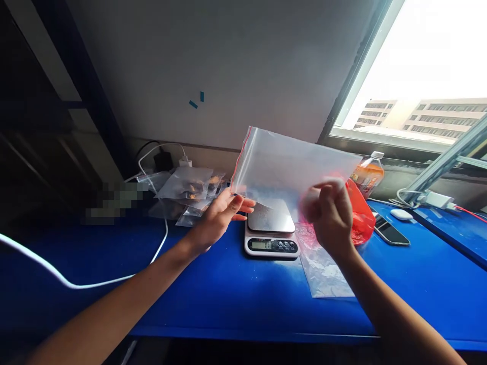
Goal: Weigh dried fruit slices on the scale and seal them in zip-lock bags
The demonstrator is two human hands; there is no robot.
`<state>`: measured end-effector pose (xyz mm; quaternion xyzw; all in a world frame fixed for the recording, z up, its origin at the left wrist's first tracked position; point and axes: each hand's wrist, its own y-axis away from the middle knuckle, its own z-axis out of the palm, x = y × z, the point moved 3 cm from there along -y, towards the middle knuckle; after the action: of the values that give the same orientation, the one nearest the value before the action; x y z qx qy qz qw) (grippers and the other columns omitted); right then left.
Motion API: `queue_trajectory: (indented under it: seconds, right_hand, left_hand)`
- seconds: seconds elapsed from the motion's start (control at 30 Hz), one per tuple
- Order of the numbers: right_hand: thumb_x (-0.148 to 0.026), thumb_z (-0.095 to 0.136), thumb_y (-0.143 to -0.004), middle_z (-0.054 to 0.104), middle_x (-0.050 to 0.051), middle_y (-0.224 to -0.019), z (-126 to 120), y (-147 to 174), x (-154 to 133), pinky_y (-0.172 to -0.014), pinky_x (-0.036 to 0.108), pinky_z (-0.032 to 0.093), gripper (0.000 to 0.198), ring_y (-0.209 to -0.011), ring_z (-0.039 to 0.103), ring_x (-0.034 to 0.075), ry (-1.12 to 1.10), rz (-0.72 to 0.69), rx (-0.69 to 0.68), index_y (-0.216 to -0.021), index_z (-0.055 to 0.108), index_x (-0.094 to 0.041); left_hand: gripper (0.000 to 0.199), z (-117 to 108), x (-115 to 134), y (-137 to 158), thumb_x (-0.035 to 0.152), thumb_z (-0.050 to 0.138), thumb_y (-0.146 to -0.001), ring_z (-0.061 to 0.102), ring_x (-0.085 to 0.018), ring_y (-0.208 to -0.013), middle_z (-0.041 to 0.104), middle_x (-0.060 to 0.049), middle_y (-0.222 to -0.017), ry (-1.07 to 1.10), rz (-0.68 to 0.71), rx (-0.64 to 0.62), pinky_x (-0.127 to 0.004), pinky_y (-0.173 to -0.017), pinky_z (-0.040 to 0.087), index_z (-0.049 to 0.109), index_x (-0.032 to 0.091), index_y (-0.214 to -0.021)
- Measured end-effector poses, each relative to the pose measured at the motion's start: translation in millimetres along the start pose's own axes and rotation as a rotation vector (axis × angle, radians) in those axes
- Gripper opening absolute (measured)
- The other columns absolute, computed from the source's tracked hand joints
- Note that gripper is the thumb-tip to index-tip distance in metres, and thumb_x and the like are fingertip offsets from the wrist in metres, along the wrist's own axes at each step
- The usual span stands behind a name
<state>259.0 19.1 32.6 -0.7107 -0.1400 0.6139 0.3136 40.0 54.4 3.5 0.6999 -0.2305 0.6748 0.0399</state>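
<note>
A clear zip-lock bag (pixel 292 157) with a red line along its left end is held up above a kitchen scale (pixel 272 246). My left hand (pixel 218 218) has the bag's lower left corner between thumb and a finger seen through the plastic; its other fingers are stretched out. At the bag's right end, my right hand (pixel 335 215) is closed on the plastic, with its fingertips partly blurred. The scale has a bare steel plate and a lit display. Beside it, under my right hand, another clear plastic bag (pixel 327 276) lies flat.
Several filled clear bags (pixel 186 185) are piled at the back left near a white cable (pixel 160 241). To the right are a red plastic bag (pixel 361 215), an orange drink bottle (pixel 371 172), a phone (pixel 391 230) and a white earbud case (pixel 401 215) on the blue table (pixel 228 299).
</note>
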Motion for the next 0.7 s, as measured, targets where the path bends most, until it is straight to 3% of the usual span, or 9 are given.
queue_trajectory:
  seconds: [0.13, 0.23, 0.3, 0.4, 0.47, 0.6, 0.7]
  right_hand:
    - [-0.043, 0.052, -0.093, 0.048, -0.005, -0.057, 7, 22, 8, -0.048, 0.027, 0.035, 0.019, -0.048, 0.044, 0.011, 0.023, 0.002, -0.204, -0.092, 0.053, -0.024]
    - [-0.043, 0.062, -0.087, 0.050, -0.001, -0.061, -1, 25, 16, -0.049, 0.027, 0.031, 0.026, -0.052, 0.042, 0.011, 0.015, 0.030, -0.334, -0.076, 0.061, -0.020]
    - [-0.053, 0.060, -0.085, 0.050, 0.000, -0.059, -6, 22, 19, -0.050, 0.028, 0.030, 0.037, -0.053, 0.042, 0.013, -0.080, 0.071, -0.398, -0.068, 0.060, -0.019]
    - [-0.077, 0.044, -0.081, 0.052, 0.003, -0.058, -9, 16, 17, -0.052, 0.031, 0.035, 0.061, -0.054, 0.046, 0.017, -0.293, 0.100, -0.546, -0.067, 0.060, -0.020]
    - [-0.082, 0.037, -0.079, 0.054, 0.004, -0.057, -9, 12, 15, -0.055, 0.032, 0.038, 0.069, -0.054, 0.047, 0.017, -0.342, 0.107, -0.603, -0.068, 0.062, -0.019]
    - [-0.065, 0.051, -0.086, 0.051, 0.001, -0.061, -8, 12, 21, -0.056, 0.027, 0.034, 0.052, -0.058, 0.044, 0.013, -0.106, 0.175, -0.502, -0.065, 0.056, -0.018]
    - [-0.057, 0.058, -0.086, 0.042, -0.002, -0.061, -2, 18, 24, -0.053, 0.025, 0.026, 0.046, -0.058, 0.036, 0.010, 0.052, 0.203, -0.547, -0.063, 0.050, -0.017]
  left_hand:
    - [0.031, -13, 8, 0, 0.049, 0.056, -0.090, 0.062, -0.014, -0.074, 0.067, -0.002, -0.082, 0.102, 0.083, 0.179, -0.027, -0.071, 0.050, 0.061, 0.019, -0.095]
    - [0.027, -23, 9, -4, 0.042, 0.055, -0.090, 0.055, -0.012, -0.065, 0.059, 0.001, -0.073, 0.129, 0.136, 0.245, -0.025, -0.063, 0.047, 0.058, 0.018, -0.077]
    - [0.028, -26, 8, -5, 0.039, 0.052, -0.090, 0.052, -0.011, -0.063, 0.055, 0.002, -0.070, 0.039, 0.171, 0.249, -0.024, -0.061, 0.046, 0.055, 0.018, -0.072]
    - [0.027, -25, 6, -5, 0.037, 0.052, -0.090, 0.050, -0.010, -0.060, 0.052, 0.003, -0.064, -0.113, 0.198, 0.208, -0.023, -0.062, 0.044, 0.054, 0.018, -0.070]
    - [0.028, -20, 5, -3, 0.038, 0.055, -0.088, 0.049, -0.010, -0.058, 0.053, 0.002, -0.061, -0.166, 0.187, 0.140, -0.023, -0.060, 0.043, 0.055, 0.017, -0.069]
    - [0.029, -3, 4, 6, 0.039, 0.058, -0.086, 0.048, -0.010, -0.052, 0.054, 0.002, -0.057, -0.266, 0.162, -0.008, -0.022, -0.052, 0.039, 0.060, 0.015, -0.070]
    - [0.030, 8, 2, 12, 0.038, 0.057, -0.087, 0.048, -0.010, -0.049, 0.055, 0.002, -0.055, -0.360, 0.154, -0.100, -0.022, -0.049, 0.036, 0.063, 0.014, -0.071]
